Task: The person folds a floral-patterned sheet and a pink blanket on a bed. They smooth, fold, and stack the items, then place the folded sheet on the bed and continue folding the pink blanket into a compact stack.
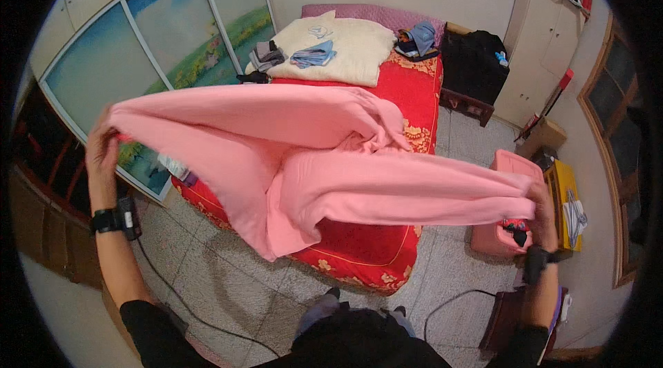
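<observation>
A large piece of pink cloth (311,176) is stretched in the air between my two hands, above the foot of a bed with a red, gold-flowered cover (357,259). My left hand (102,148) grips one end of the cloth at the far left, raised higher than the other. At the right, my right hand (541,205), slightly blurred, is closed on the opposite end. Between them the cloth hangs in loose folds, hiding the middle of the bed. Both wrists carry black straps with devices.
Folded clothes (313,53) lie on a cream blanket (357,52) at the bed's head, with another clothes pile (418,39) beside it. A pink storage bin (500,241) stands right of the bed, near a yellow box (564,202). Cables (181,295) run across the tiled floor.
</observation>
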A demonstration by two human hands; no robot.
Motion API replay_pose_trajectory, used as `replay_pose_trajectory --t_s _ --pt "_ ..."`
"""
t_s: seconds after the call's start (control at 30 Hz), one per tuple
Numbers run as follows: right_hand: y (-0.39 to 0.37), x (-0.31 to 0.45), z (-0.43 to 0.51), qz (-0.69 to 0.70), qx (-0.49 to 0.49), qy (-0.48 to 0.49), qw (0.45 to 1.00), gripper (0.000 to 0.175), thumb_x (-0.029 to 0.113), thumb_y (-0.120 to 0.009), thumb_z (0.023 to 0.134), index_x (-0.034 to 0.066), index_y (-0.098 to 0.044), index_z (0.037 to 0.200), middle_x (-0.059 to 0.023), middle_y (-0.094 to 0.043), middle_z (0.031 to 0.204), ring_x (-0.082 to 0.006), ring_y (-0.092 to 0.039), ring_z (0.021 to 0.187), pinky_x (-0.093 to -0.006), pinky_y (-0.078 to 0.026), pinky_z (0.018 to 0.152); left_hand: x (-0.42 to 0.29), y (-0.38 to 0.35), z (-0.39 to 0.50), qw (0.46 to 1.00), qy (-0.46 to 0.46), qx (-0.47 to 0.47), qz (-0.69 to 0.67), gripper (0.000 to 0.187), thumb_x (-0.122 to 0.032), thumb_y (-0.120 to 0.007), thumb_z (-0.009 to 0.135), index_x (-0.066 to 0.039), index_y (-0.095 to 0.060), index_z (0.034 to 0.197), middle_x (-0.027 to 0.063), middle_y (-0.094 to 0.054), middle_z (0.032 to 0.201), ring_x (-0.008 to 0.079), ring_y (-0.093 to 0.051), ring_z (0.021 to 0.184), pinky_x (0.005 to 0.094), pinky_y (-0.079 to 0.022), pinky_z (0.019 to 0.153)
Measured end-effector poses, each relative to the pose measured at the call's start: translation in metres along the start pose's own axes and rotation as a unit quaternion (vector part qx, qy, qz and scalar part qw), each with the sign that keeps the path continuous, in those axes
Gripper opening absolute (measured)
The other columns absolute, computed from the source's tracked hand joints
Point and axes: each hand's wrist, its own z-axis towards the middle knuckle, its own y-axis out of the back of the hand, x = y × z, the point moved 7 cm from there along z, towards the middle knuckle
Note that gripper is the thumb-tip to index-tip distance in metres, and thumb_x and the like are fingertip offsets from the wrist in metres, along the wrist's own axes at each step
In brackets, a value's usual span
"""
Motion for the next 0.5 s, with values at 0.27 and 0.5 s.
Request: replay_pose_trajectory --t_s 0.27,0.5 --pt "0.323 0.007 -0.106 0.026 -0.239 -0.012 0.971 0.037 0.028 -0.056 0.090 -0.0004 -0.058 0.114 -0.0105 -0.062 0.112 -0.0205 -0.060 0.103 -0.0337 -0.048 0.092 -0.030 0.053 -0.162 0.939 -0.031 -0.326 -0.101 0.042 -0.012 -0.054 0.093 -0.002 -0.050 0.134 0.0136 -0.058 0.127 0.0253 -0.058 0.112 0.0389 -0.047 0.099" --pt "0.335 -0.069 -0.108 0.134 -0.152 -0.106 0.973 0.029 0.023 -0.053 0.093 0.0007 -0.061 0.109 -0.0044 -0.063 0.107 -0.0145 -0.060 0.095 -0.0269 -0.049 0.083 0.036 -0.122 -0.205 0.979 0.092 -0.181 -0.014 0.029 -0.007 -0.057 0.089 0.005 -0.063 0.115 0.0112 -0.066 0.109 0.0205 -0.063 0.097 0.0303 -0.050 0.084"
